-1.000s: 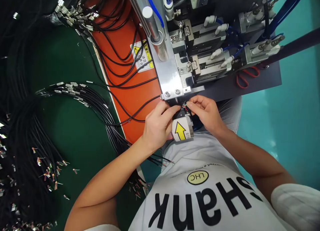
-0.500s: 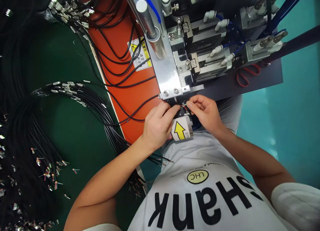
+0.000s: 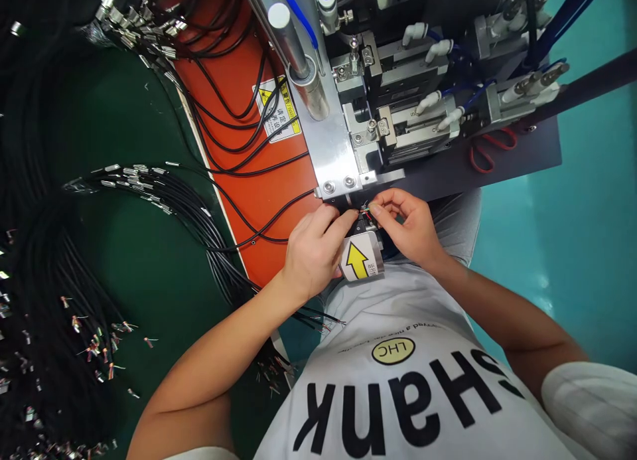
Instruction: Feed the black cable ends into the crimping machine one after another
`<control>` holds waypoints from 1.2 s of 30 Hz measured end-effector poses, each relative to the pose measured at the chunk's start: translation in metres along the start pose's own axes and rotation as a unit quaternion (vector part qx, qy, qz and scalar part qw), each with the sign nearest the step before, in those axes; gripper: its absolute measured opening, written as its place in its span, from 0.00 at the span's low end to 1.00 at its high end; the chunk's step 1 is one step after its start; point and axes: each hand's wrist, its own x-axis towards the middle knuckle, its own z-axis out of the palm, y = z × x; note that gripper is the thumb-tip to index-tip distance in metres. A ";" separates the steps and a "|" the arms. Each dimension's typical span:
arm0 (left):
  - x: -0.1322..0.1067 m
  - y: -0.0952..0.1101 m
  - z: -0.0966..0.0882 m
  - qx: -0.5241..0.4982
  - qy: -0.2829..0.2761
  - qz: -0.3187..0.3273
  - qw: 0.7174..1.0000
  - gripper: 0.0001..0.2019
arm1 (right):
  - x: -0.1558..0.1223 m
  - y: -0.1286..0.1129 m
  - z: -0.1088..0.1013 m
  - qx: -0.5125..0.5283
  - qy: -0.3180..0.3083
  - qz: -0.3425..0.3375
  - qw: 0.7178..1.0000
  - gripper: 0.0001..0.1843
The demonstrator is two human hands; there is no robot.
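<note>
My left hand (image 3: 316, 247) is closed at the machine's front edge, thumb and index finger pinched at the end of a black cable (image 3: 271, 237) that runs under the hand from the left. Thin coloured wires (image 3: 365, 212) fan out of that end, between my two hands. From the other side, my right hand (image 3: 411, 226) pinches the wire tips between thumb and forefinger. Just below the wires sits a small dark fixture (image 3: 359, 228), partly hidden by the fingers. A metal plate with a yellow arrow label (image 3: 362, 257) stands beside my left hand.
Above my hands rises the machine's steel plate (image 3: 331, 154), with pneumatic cylinders (image 3: 418, 125) to its right. Black cables cross the orange panel (image 3: 249, 214). A cable bundle with metal connectors (image 3: 139, 178) lies on the green surface (image 3: 154, 281) at left. A red loop (image 3: 490, 148) lies at right.
My right hand has shifted very slightly left at the wires. My left hand keeps its place, and the whole view has drifted a little.
</note>
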 end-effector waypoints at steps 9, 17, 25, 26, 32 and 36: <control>0.000 0.000 0.000 0.014 0.003 0.011 1.000 0.16 | -0.002 0.003 0.009 -0.016 0.034 -0.043 0.998 0.04; 0.000 0.000 0.000 0.017 0.006 0.012 1.000 0.16 | -0.002 0.003 0.003 -0.008 0.012 -0.010 1.000 0.04; -0.001 -0.001 0.002 0.020 0.009 0.011 1.000 0.16 | 0.000 0.001 0.003 -0.061 0.020 -0.071 0.995 0.02; -0.001 -0.001 0.002 0.020 0.009 0.011 1.000 0.16 | 0.000 0.000 0.004 -0.066 0.023 -0.077 0.995 0.02; -0.001 0.000 0.001 0.017 0.008 0.013 1.000 0.16 | -0.001 0.001 0.008 -0.066 0.031 -0.089 0.993 0.02; -0.001 0.000 0.000 0.010 0.006 0.007 1.000 0.16 | -0.002 0.003 0.010 -0.051 0.038 -0.070 0.996 0.02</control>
